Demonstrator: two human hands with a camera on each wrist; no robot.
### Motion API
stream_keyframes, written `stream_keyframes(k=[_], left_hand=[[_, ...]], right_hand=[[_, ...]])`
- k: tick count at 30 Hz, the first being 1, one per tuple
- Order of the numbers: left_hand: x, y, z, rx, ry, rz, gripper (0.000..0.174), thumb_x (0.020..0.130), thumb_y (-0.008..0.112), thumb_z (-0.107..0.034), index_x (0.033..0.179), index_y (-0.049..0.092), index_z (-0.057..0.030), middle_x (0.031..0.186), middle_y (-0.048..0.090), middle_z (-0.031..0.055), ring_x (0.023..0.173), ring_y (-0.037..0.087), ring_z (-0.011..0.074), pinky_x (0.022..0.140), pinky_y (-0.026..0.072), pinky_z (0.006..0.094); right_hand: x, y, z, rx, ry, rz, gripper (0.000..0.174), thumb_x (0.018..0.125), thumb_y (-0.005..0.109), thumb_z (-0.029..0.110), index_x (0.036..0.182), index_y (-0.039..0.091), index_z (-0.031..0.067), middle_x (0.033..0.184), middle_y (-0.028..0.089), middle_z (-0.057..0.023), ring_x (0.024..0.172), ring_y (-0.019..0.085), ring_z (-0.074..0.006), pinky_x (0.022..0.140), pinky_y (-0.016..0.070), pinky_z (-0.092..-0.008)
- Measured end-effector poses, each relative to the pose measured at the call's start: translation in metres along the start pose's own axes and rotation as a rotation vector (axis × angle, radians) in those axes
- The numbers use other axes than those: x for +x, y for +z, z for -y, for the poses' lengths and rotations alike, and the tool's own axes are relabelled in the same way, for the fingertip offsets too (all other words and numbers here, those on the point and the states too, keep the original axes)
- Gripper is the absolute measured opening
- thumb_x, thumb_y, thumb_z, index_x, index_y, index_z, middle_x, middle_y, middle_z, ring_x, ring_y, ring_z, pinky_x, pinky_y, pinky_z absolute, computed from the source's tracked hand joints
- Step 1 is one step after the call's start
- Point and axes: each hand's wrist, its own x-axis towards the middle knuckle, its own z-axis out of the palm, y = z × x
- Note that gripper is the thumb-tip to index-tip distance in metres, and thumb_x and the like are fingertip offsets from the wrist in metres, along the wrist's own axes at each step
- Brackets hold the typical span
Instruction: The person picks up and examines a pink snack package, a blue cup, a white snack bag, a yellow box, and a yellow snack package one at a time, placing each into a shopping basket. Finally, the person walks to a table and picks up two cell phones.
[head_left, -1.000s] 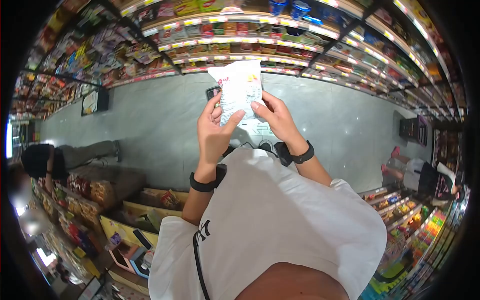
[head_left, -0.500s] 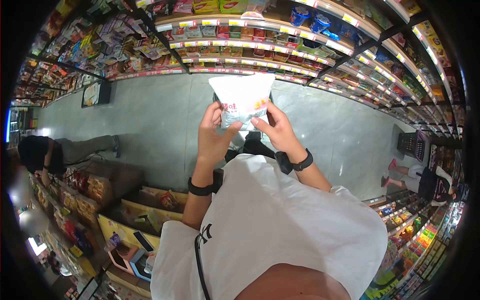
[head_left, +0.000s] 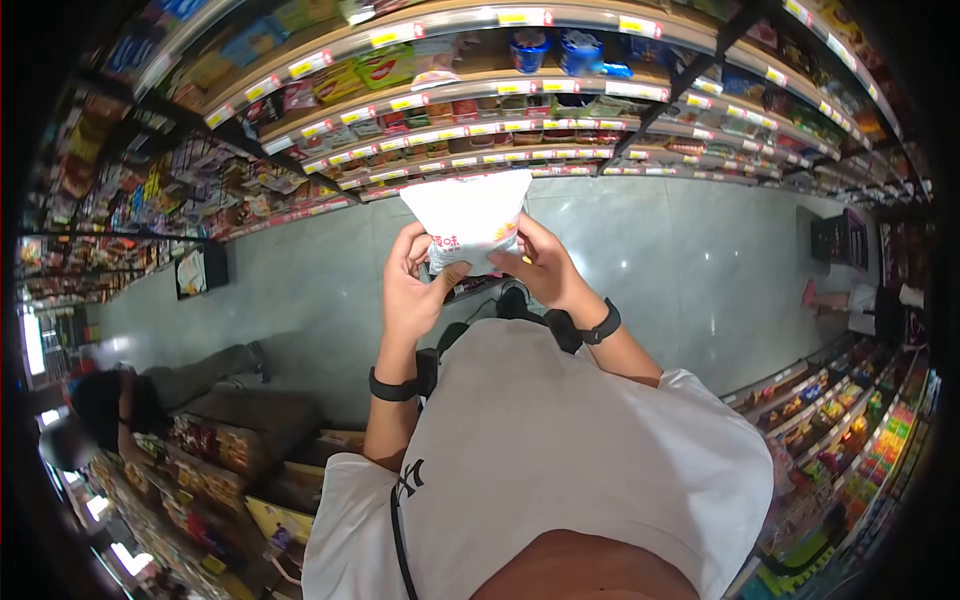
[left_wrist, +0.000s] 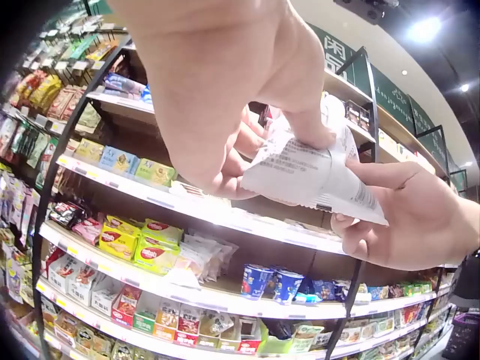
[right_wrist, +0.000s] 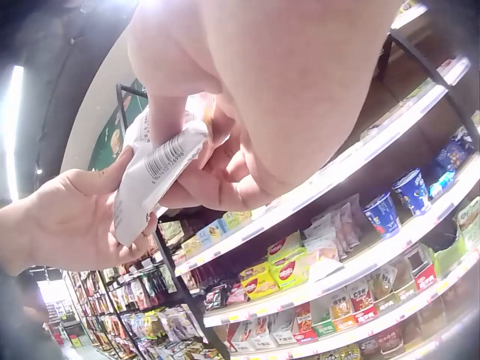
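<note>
A white snack bag (head_left: pixel 468 212) with red lettering is held up in front of the chest in the head view. The left hand (head_left: pixel 412 290) pinches its left side, thumb on the near face and fingers behind. On the other side the right hand (head_left: pixel 545 265) grips it the same way. Small print covers the bag (left_wrist: pixel 289 171) in the left wrist view, with the left hand (left_wrist: pixel 217 82) above it and the right hand (left_wrist: pixel 420 217) at its far end. A barcode shows on the bag (right_wrist: pixel 161 169) in the right wrist view, between both hands.
Store shelves (head_left: pixel 400 100) with packets and blue cups (head_left: pixel 528 50) stand beyond the hands. Grey floor (head_left: pixel 640 260) lies between. A black box (head_left: pixel 202 270) is on the floor at left. One person (head_left: pixel 120 410) is at left, another (head_left: pixel 880 305) at right.
The bag's top has tipped, showing less of its printed face than a second ago. Both hands still hold it. The head view has shifted, bringing more upper shelves into sight.
</note>
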Motion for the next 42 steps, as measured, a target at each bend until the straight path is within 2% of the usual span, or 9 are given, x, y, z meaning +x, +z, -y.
stream_keyframes(k=[3, 10, 16, 22, 25, 31, 34, 37, 42], left_hand=[[0.014, 0.008, 0.008, -0.02, -0.037, 0.028, 0.058, 0.079, 0.083, 0.0, 0.128, 0.051, 0.0013, 0.107, 0.072, 0.009, 0.102, 0.065, 0.014, 0.093, 0.047, 0.0286], [0.044, 0.016, 0.01, -0.051, -0.072, 0.111, 0.056, 0.08, 0.082, 0.001, 0.126, 0.052, 0.0018, 0.105, 0.073, 0.0097, 0.098, 0.067, 0.0136, 0.089, 0.05, 0.0281], [0.062, -0.001, 0.004, -0.018, -0.041, 0.161, 0.052, 0.08, 0.082, 0.002, 0.124, 0.053, 0.0019, 0.106, 0.074, 0.0115, 0.097, 0.069, 0.0147, 0.086, 0.053, 0.0289], [0.067, -0.006, -0.007, -0.033, -0.033, 0.108, 0.055, 0.08, 0.084, -0.003, 0.125, 0.052, 0.0019, 0.103, 0.074, 0.0101, 0.097, 0.069, 0.0141, 0.087, 0.0535, 0.0283], [0.062, -0.002, -0.009, -0.093, -0.016, 0.103, 0.05, 0.083, 0.083, -0.01, 0.122, 0.055, 0.0017, 0.096, 0.073, 0.0064, 0.087, 0.067, 0.0095, 0.077, 0.052, 0.0231], [0.054, -0.018, 0.022, 0.189, -0.131, 0.229, 0.022, 0.09, 0.077, -0.016, 0.099, 0.063, -0.0024, 0.09, 0.069, 0.0032, 0.079, 0.063, 0.0077, 0.072, 0.0464, 0.024], [0.052, -0.01, 0.019, 0.253, -0.06, 0.218, 0.019, 0.09, 0.076, -0.017, 0.09, 0.062, -0.0044, 0.083, 0.067, 0.0005, 0.075, 0.061, 0.0064, 0.071, 0.0441, 0.0227], [0.051, 0.002, 0.02, 0.191, 0.029, 0.139, 0.02, 0.088, 0.077, -0.016, 0.082, 0.062, -0.0044, 0.069, 0.063, -0.0043, 0.061, 0.047, -0.0006, 0.056, 0.0344, 0.0182], [0.047, 0.009, 0.026, 0.192, 0.031, 0.099, 0.02, 0.088, 0.076, -0.015, 0.081, 0.061, -0.0041, 0.066, 0.052, -0.0074, 0.061, 0.04, 0.0, 0.055, 0.0297, 0.0189]], right_hand=[[-0.001, -0.019, -0.001, -0.014, 0.061, 0.032, 0.041, 0.095, 0.063, 0.003, 0.134, 0.052, 0.001, 0.119, 0.06, -0.0022, 0.107, 0.056, -0.0099, 0.089, 0.0483, -0.0269], [0.003, -0.03, 0.007, -0.014, 0.081, -0.064, 0.039, 0.096, 0.064, 0.007, 0.133, 0.052, 0.0014, 0.117, 0.061, -0.0036, 0.107, 0.059, -0.0117, 0.09, 0.0494, -0.0281], [0.018, -0.012, -0.003, 0.085, -0.069, -0.134, 0.048, 0.097, 0.062, 0.006, 0.141, 0.044, -0.0004, 0.126, 0.062, -0.0089, 0.109, 0.062, -0.0125, 0.092, 0.0513, -0.0299], [0.029, 0.003, 0.01, 0.313, 0.059, -0.168, 0.051, 0.097, 0.059, 0.004, 0.145, 0.04, -0.0017, 0.128, 0.06, -0.0096, 0.113, 0.06, -0.0137, 0.097, 0.0497, -0.0303], [0.028, 0.0, 0.002, 0.262, 0.066, -0.222, 0.053, 0.098, 0.058, 0.003, 0.146, 0.038, -0.0022, 0.13, 0.059, -0.0098, 0.115, 0.06, -0.0139, 0.098, 0.0492, -0.031], [0.02, -0.013, -0.008, 0.242, -0.04, -0.287, 0.053, 0.099, 0.058, 0.004, 0.146, 0.037, -0.0042, 0.132, 0.057, -0.0102, 0.117, 0.057, -0.0138, 0.101, 0.0472, -0.0303], [0.014, -0.02, -0.01, 0.206, -0.02, -0.254, 0.05, 0.1, 0.058, 0.006, 0.145, 0.039, -0.004, 0.132, 0.056, -0.0099, 0.119, 0.055, -0.0134, 0.102, 0.0461, -0.0298], [0.01, -0.021, -0.007, 0.19, -0.006, -0.259, 0.047, 0.101, 0.057, 0.007, 0.144, 0.041, -0.004, 0.132, 0.056, -0.009, 0.119, 0.055, -0.0131, 0.102, 0.0456, -0.03], [0.008, -0.026, -0.006, 0.183, -0.006, -0.231, 0.048, 0.101, 0.057, 0.009, 0.144, 0.041, -0.0039, 0.132, 0.056, -0.0087, 0.118, 0.055, -0.013, 0.103, 0.0444, -0.0302]])
